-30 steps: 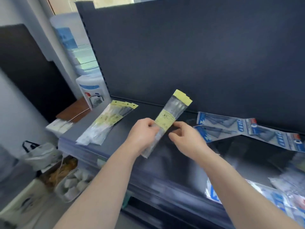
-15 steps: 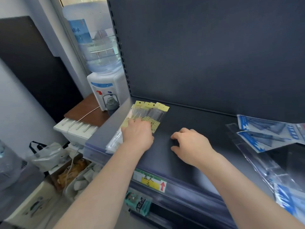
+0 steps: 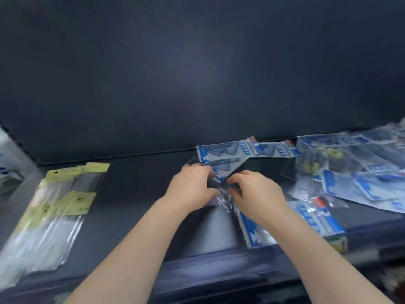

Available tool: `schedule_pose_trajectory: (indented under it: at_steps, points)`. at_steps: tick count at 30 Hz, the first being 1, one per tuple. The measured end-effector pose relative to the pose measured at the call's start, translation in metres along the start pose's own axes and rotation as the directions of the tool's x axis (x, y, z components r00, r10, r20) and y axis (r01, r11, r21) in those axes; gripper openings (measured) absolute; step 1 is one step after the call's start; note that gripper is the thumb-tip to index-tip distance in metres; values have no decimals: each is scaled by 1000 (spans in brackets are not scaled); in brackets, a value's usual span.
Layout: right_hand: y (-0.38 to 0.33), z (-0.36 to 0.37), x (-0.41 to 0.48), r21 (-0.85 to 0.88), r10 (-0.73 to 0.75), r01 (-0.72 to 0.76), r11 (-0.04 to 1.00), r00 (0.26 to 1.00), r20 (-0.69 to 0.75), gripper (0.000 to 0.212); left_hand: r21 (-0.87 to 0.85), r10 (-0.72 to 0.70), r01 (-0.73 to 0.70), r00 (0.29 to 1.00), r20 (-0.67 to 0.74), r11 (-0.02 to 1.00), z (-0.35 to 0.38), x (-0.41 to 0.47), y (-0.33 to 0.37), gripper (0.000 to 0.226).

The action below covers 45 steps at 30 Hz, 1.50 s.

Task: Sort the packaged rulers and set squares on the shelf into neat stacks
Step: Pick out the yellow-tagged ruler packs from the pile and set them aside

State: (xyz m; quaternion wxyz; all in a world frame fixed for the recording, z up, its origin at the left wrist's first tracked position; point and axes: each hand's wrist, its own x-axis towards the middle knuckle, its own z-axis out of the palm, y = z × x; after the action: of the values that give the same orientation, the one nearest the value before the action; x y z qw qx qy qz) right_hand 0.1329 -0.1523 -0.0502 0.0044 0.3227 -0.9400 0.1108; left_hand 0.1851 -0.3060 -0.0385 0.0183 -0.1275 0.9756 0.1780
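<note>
While ruler pkts (image 3: 54, 207) lie stacked on shelf (image 3: 135, 216), L hand (image 3: 190, 187) + R hand (image 3: 256, 194) grip clear blue-edged pkt (image 3: 225, 207); contents blurred.

At your 9 o'clock, the ruler packs (image 3: 50, 211) are clear sleeves with pale yellow header cards and labels. At 2 o'clock, the set square packs (image 3: 361, 172) carry blue-and-white printed bands. The clear pack (image 3: 222, 194) in your grip glints white. The shelf (image 3: 131, 194) and back panel (image 3: 197, 73) are dark navy-grey.
</note>
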Motion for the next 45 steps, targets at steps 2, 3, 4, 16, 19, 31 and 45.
schedule_pose_trajectory:
  at_steps: [2, 3, 4, 16, 19, 31, 45]
  points:
    - [41, -6, -14, -1, 107, -107, 994, 994, -20, 30, -80, 171, -162, 976, 133, 984, 13, 10, 42, 40]
    - [61, -9, -20, -5, 147, -147, 989, 989, -27, 30, -100, 224, -208, 955, 193, 973, 21, 14, 62, 41]
    - [79, -12, -26, -5, 177, -177, 984, 984, -31, 30, -89, 250, -235, 940, 233, 968, 30, 18, 81, 43]
    - [206, -29, -37, 59, 214, -210, 976, 975, -62, 27, 155, 30, -46, 994, 105, 987, 52, 89, 194, 41]
    - [226, -31, -35, 47, 147, -145, 988, 989, -36, 31, 131, -32, 24, 998, 61, 991, 75, 103, 216, 52]
    - [244, -27, -25, 177, -234, 214, 961, 967, 102, 34, 15, -404, 404, 909, 104, 914, 59, 105, 166, 29]
    - [243, -41, -26, 158, -134, 113, 981, 983, 128, 24, 54, -219, 215, 972, 85, 975, 78, 105, 216, 35]
